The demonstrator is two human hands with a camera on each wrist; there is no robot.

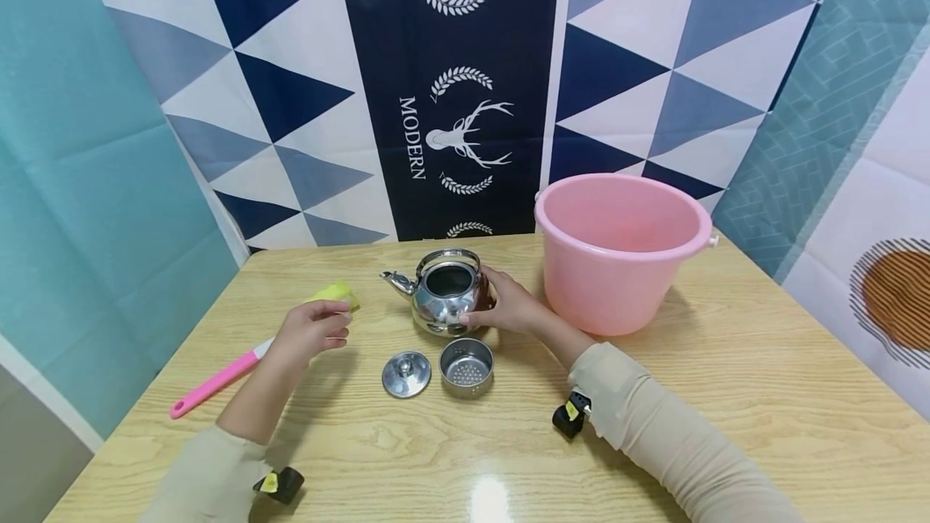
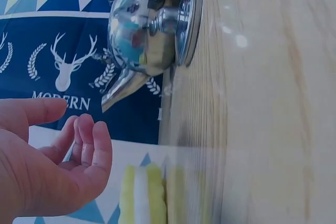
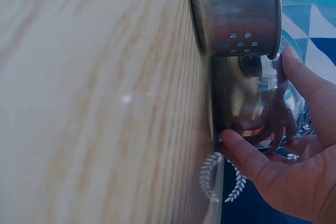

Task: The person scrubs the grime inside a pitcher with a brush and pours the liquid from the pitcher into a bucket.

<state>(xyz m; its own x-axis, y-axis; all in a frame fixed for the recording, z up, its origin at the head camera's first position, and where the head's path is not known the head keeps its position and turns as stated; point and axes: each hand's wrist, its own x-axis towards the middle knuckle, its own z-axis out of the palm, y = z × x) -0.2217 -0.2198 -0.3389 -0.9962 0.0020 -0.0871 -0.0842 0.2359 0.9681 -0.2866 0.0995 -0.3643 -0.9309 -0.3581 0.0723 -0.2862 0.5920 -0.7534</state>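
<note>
A shiny steel teapot [image 1: 445, 305] without its lid stands on the table, spout to the left, handle raised over the opening. My right hand [image 1: 511, 303] grips its right side; in the right wrist view, thumb and fingers [image 3: 244, 153] spread around the body. In front of it lie the knobbed lid [image 1: 406, 374] and a perforated strainer [image 1: 467, 367]. My left hand [image 1: 311, 331] hovers left of the spout with loosely curved fingers, holding nothing. Behind it lies a sponge brush with a pink handle [image 1: 218, 382] and yellow head [image 1: 337, 292], partly hidden by the hand.
A large pink bucket [image 1: 617, 281] stands at the back right, close to my right forearm. The wooden table [image 1: 421, 458] ends at a patterned cloth backdrop [image 1: 465, 103] behind the teapot.
</note>
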